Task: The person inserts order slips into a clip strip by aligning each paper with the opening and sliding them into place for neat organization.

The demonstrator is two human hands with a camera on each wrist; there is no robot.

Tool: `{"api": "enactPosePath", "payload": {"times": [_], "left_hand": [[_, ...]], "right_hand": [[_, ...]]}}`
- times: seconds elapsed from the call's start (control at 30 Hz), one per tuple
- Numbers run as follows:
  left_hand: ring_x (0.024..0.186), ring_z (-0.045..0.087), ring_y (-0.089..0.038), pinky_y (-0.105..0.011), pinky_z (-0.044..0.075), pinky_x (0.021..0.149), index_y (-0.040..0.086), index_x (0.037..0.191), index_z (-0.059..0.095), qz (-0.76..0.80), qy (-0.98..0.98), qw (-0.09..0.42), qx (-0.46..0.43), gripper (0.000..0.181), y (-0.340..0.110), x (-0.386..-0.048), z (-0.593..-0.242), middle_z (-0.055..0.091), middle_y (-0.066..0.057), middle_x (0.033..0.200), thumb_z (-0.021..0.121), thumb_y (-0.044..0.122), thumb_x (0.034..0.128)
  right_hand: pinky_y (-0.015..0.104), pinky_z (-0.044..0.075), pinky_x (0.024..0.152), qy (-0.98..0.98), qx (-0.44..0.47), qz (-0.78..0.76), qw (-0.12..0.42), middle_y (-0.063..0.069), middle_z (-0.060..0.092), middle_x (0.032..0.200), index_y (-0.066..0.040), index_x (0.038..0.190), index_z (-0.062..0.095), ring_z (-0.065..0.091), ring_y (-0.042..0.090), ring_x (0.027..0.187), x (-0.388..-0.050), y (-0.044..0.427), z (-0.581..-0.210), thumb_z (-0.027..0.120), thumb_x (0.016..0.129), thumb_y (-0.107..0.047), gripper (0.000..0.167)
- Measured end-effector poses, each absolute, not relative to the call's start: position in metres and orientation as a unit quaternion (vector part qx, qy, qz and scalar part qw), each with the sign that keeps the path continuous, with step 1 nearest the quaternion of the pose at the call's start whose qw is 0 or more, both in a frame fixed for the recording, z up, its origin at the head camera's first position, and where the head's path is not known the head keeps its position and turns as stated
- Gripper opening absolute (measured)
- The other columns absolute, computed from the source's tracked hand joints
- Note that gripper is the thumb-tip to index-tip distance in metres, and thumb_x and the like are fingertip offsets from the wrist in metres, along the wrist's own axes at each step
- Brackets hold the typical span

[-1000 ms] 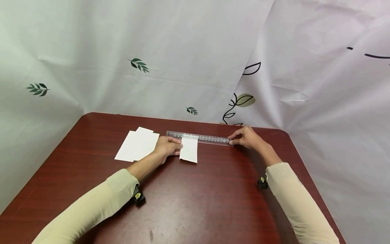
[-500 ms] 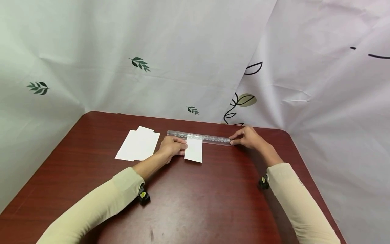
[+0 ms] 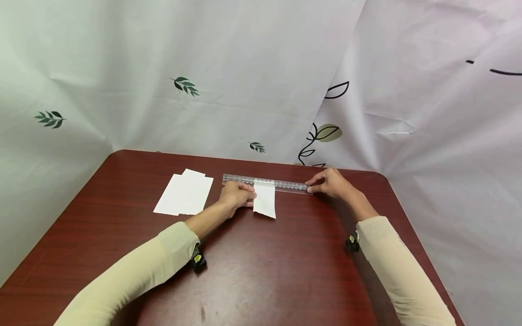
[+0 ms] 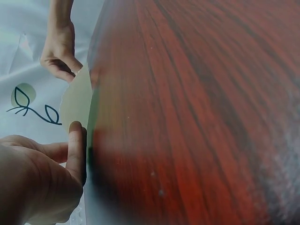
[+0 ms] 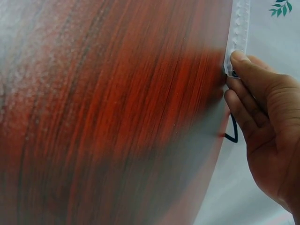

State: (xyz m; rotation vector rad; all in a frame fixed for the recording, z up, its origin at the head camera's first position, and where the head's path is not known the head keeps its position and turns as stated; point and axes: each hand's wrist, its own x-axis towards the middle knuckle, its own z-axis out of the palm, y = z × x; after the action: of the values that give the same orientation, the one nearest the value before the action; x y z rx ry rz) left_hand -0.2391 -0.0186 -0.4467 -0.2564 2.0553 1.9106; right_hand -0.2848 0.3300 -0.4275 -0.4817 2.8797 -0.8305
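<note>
A small white piece of paper [image 3: 264, 201] stands out in the head view, its top edge overlapping a clear plastic ruler [image 3: 285, 186]. My left hand [image 3: 237, 197] pinches the paper's left side between thumb and fingers; the left wrist view shows the paper [image 4: 77, 101] projecting past the thumb. At the ruler's right end, my right hand [image 3: 331, 184] pinches it between thumb and fingers. In the right wrist view that grip on the ruler [image 5: 240, 23] is close up, with the thumb on the near face. The ruler lies along the far part of the table.
To the left lie several overlapping white sheets of paper [image 3: 183, 194] on the dark red wooden table [image 3: 261, 271]. Behind the table's far edge hangs a white cloth [image 3: 228, 90] printed with leaves.
My left hand has slid to the right along the ruler, bringing the small paper with it. The right hand and the ruler have stayed in place.
</note>
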Motion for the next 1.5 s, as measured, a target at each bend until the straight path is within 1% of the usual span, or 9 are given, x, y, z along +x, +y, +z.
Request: {"api": "enactPosePath", "payload": {"times": [0.2,0.4,0.57,0.7,0.83,1.03,1.1,1.3,1.5], "left_hand": [[0.065,0.072,-0.007,-0.023,0.068,0.067,-0.008,0.118,0.078,0.658,0.731,0.155,-0.093,0.019,-0.021,-0.24,-0.45,0.074,-0.007,0.095,0.08,-0.005,0.0993],[0.067,0.073,-0.008,-0.023,0.068,0.069,-0.008,0.127,0.076,0.662,0.727,0.163,-0.079,0.027,-0.021,-0.24,-0.451,0.074,-0.009,0.103,0.078,-0.004,0.1005],[0.073,0.073,-0.009,-0.023,0.068,0.07,-0.009,0.131,0.075,0.663,0.725,0.172,-0.071,0.029,-0.019,-0.239,-0.449,0.075,-0.013,0.109,0.075,-0.006,0.1014],[0.077,0.073,-0.011,-0.025,0.069,0.074,-0.009,0.133,0.074,0.666,0.72,0.182,-0.069,0.031,-0.016,-0.24,-0.447,0.076,-0.016,0.114,0.074,-0.006,0.1025],[0.074,0.073,-0.01,-0.027,0.07,0.076,-0.009,0.133,0.074,0.666,0.719,0.188,-0.067,0.03,-0.013,-0.24,-0.446,0.077,-0.017,0.114,0.074,-0.006,0.1028],[0.073,0.073,-0.011,-0.029,0.071,0.078,-0.01,0.131,0.074,0.667,0.718,0.19,-0.06,0.029,-0.005,-0.241,-0.447,0.075,-0.015,0.11,0.075,-0.006,0.1019],[0.074,0.073,-0.011,-0.029,0.07,0.078,-0.009,0.131,0.074,0.665,0.719,0.192,-0.059,0.029,-0.002,-0.242,-0.447,0.075,-0.014,0.11,0.075,-0.006,0.1019],[0.07,0.073,-0.011,-0.028,0.07,0.076,-0.01,0.131,0.074,0.668,0.715,0.199,-0.057,0.029,0.005,-0.242,-0.444,0.076,-0.017,0.111,0.075,-0.007,0.1018],[0.068,0.074,-0.012,-0.028,0.071,0.077,-0.01,0.13,0.074,0.671,0.71,0.208,-0.056,0.028,0.015,-0.243,-0.444,0.076,-0.018,0.111,0.076,-0.008,0.1018]], "right_hand": [[0.037,0.06,0.098,0.945,-0.165,-0.276,0.053,0.011,0.087,0.117,-0.014,0.109,0.092,0.079,0.026,0.111,-0.285,0.33,-0.427,0.095,0.093,-0.017,0.017],[0.037,0.06,0.098,0.946,-0.158,-0.279,0.05,0.011,0.087,0.116,-0.015,0.108,0.093,0.079,0.027,0.111,-0.285,0.33,-0.428,0.095,0.093,-0.016,0.016],[0.043,0.061,0.103,0.946,-0.162,-0.277,0.052,0.011,0.087,0.117,-0.014,0.11,0.092,0.079,0.029,0.115,-0.285,0.33,-0.428,0.094,0.094,-0.016,0.017],[0.047,0.061,0.106,0.946,-0.161,-0.276,0.051,0.01,0.087,0.116,-0.013,0.111,0.092,0.08,0.031,0.117,-0.284,0.33,-0.427,0.095,0.093,-0.015,0.018],[0.043,0.06,0.104,0.946,-0.163,-0.275,0.05,0.01,0.088,0.113,-0.013,0.111,0.092,0.079,0.029,0.115,-0.284,0.33,-0.426,0.095,0.092,-0.014,0.019],[0.033,0.057,0.095,0.947,-0.167,-0.271,0.047,0.008,0.088,0.109,-0.013,0.11,0.092,0.076,0.018,0.104,-0.284,0.33,-0.426,0.096,0.091,-0.015,0.019],[0.033,0.057,0.095,0.947,-0.166,-0.272,0.048,0.008,0.088,0.109,-0.013,0.11,0.092,0.076,0.018,0.104,-0.283,0.33,-0.427,0.096,0.091,-0.015,0.019],[0.039,0.058,0.1,0.947,-0.159,-0.274,0.05,0.01,0.088,0.114,-0.013,0.111,0.092,0.078,0.027,0.112,-0.284,0.33,-0.427,0.095,0.093,-0.015,0.019],[0.038,0.058,0.099,0.947,-0.161,-0.274,0.048,0.011,0.088,0.115,-0.013,0.111,0.092,0.078,0.027,0.11,-0.284,0.33,-0.427,0.095,0.092,-0.015,0.02]]}}
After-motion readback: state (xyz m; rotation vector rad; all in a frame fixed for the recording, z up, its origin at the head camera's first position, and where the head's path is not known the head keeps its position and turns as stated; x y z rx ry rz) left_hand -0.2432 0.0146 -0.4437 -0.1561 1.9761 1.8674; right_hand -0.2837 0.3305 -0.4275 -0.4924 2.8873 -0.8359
